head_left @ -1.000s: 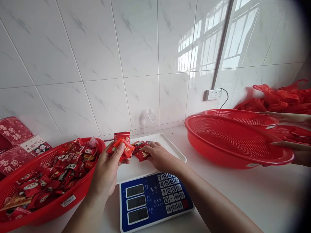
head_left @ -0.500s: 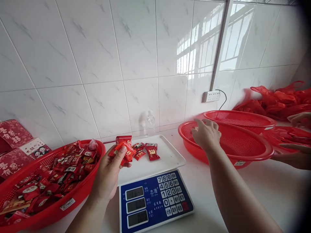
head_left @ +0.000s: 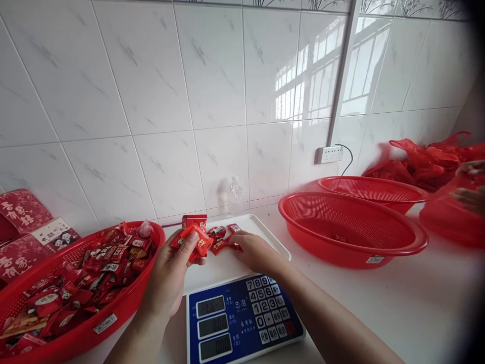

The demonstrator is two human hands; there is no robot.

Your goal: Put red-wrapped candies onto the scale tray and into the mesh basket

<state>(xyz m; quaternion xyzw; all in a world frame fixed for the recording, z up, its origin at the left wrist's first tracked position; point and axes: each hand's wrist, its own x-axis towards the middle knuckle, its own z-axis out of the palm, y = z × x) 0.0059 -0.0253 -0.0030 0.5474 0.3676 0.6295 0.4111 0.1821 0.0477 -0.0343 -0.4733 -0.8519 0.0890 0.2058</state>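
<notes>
My left hand (head_left: pixel 176 268) is closed around several red wrapped candies (head_left: pixel 195 237), held above the left side of the white weighing tray (head_left: pixel 261 227). Over the same tray, my right hand (head_left: pixel 252 253) has its fingers curled down onto the wrapped candies (head_left: pixel 220 240) lying there; its fingertips are partly hidden. The tray belongs to a blue digital scale (head_left: pixel 242 321) in front of me. To the left stands a red oval basket (head_left: pixel 131 303) heaped with mixed wrapped candies (head_left: pixel 91 273).
Right of the scale is a red perforated basket (head_left: pixel 356 255) with a small red piece (head_left: pixel 338 238) inside; another basket (head_left: pixel 379 183) stands behind. A co-worker's hands (head_left: pixel 470 187) handle a red plastic bag (head_left: pixel 447 217). A clear bottle (head_left: pixel 235 194) stands by the wall. Printed red boxes (head_left: pixel 22 237) lie far left.
My right hand has moved left and down from over the red basket to the candies on the tray. My left hand keeps its candies. The co-worker's hands have lifted a red bag.
</notes>
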